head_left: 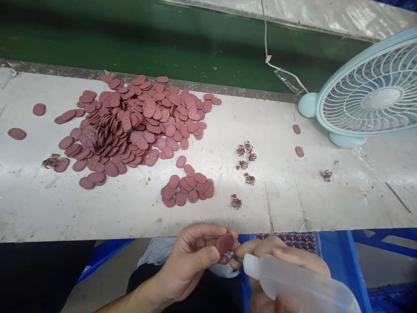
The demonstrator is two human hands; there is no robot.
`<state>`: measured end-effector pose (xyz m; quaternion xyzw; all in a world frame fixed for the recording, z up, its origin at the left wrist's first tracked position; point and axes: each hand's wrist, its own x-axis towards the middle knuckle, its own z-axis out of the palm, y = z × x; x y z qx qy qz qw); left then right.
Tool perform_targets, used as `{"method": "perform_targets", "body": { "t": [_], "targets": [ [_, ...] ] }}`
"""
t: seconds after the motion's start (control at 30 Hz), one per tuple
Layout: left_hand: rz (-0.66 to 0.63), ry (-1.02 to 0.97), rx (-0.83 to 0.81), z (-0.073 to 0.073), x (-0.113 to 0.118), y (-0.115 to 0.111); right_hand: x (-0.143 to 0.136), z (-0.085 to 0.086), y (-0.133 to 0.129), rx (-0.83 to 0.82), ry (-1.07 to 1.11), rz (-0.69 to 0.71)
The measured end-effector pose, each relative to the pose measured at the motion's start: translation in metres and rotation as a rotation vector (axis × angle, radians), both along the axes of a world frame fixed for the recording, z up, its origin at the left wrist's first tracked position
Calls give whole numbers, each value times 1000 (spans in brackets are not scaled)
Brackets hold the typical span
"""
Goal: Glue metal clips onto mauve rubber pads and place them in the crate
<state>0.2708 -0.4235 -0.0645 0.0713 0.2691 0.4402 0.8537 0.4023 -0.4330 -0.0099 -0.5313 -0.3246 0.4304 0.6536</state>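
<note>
Near the table's front edge, my left hand (195,256) pinches a reddish-brown oval disc (225,244) between thumb and fingers. My right hand (286,256) is wrapped round a translucent white squeeze bottle (302,282), its dark thin tip close to the underside of the disc. Whether the tip touches the disc cannot be made out. On the table beyond my hands lies a small group of the same discs (187,187). Several small brown horse-like figures (236,201) stand or lie to the right of that group.
A large heap of discs (130,126) covers the left of the white table (130,217). A light blue fan (368,95) stands at the right, with a cable behind. Below the front edge is a blue crate (342,261) holding brown pieces.
</note>
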Motion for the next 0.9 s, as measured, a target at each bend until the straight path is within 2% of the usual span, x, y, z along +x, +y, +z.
{"method": "perform_targets", "body": {
  "t": [0.07, 0.13, 0.23, 0.27, 0.37, 0.43, 0.47, 0.53, 0.63, 0.7, 0.77, 0.83, 0.9],
  "targets": [
    [0, 13, -4, 0, -2, 0, 19, -2, 7, -80, 216, 125],
    [-3, 24, -4, 1, -3, -1, 47, -12, 20, -132, 531, 220],
    [6, 30, 5, 1, -7, -1, 98, -43, 50, -87, 1192, 210],
    [11, 36, 0, 0, -8, 0, 114, -54, 59, -125, 1424, 284],
    [27, 70, -28, -2, -13, 2, 144, -73, 75, -221, 1530, 409],
    [41, 97, -49, -5, -18, 4, 141, -71, 71, -172, 1476, 432],
    [47, 108, -57, -6, -21, 4, 132, -67, 64, -127, 1379, 431],
    [57, 121, -67, -8, -25, 5, 107, -55, 49, -48, 937, 377],
    [72, 128, -76, -9, -30, 6, 68, -44, 36, -175, -207, 266],
    [83, 134, -84, -9, -30, 6, 54, -46, 38, -226, -788, 308],
    [89, 141, -90, -8, -29, 6, 51, -50, 45, -233, -1052, 414],
    [95, 148, -92, -6, -28, 6, 53, -52, 50, -236, -1103, 479],
    [101, 164, -100, -4, -27, 6, 55, -47, 51, -271, -1064, 512]
  ]
}}
